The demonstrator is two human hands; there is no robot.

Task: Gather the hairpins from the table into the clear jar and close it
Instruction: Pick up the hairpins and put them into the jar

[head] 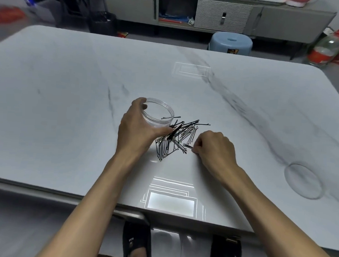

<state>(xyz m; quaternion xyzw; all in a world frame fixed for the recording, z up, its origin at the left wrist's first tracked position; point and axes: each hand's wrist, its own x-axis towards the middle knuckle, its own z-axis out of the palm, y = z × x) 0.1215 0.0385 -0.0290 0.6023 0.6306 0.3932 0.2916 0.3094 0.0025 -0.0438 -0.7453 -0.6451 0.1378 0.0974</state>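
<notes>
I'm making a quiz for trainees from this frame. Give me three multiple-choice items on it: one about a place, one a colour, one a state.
1. Where does the clear lid lie?
A. on the jar
B. on the table, to the person's right
C. on the floor

2. What colour are the hairpins?
A. black
B. gold
C. pink

3. What is the state of the clear jar?
A. closed
B. lying on its side
C. open, held by the left hand

Key: 1 B, the lid rests flat on the table far right of the pile. 2 A, the pile is black. 3 C, the rim is uncovered and the left hand wraps the jar, while the right hand pinches pins at the pile's edge.
</notes>
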